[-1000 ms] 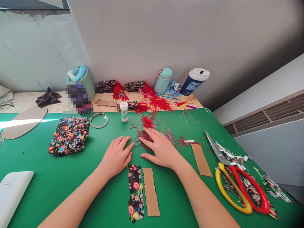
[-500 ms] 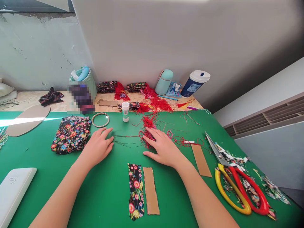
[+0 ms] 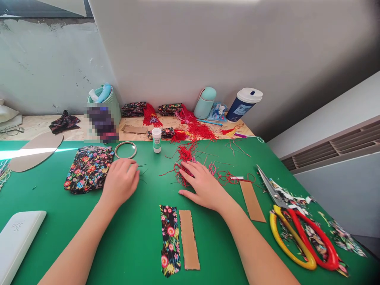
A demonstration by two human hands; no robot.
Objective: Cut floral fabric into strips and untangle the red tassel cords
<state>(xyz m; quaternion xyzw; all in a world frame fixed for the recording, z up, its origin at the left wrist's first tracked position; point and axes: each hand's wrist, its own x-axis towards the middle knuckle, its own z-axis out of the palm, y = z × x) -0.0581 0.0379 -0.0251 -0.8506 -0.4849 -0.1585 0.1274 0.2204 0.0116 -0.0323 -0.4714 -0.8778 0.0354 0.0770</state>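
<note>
My left hand [image 3: 121,180] is curled around a few dark threads [image 3: 143,172], whose thin ends stick out past its fingers. Just left of it is folded black floral fabric [image 3: 86,169]. My right hand [image 3: 202,184] lies open, fingers spread, on a tangle of red threads [image 3: 184,153]. One red strand trails from the tangle toward the left. Nearer to me, a floral fabric strip [image 3: 170,241] lies beside a fabric-edged cardboard strip [image 3: 189,239].
Big scissors [image 3: 292,221] lie among fabric scraps [image 3: 341,233] on the right, near another cardboard strip [image 3: 252,201]. A glue stick [image 3: 156,141] and a tape roll [image 3: 125,150] stand and lie farther back. A cup [image 3: 243,105] and flask [image 3: 205,103] stand behind. A white power bank [image 3: 22,241] is front left.
My left hand has drawn back slightly leftward with its fingers closed in, taking the dark threads away from the red strand. My right hand has stayed in place.
</note>
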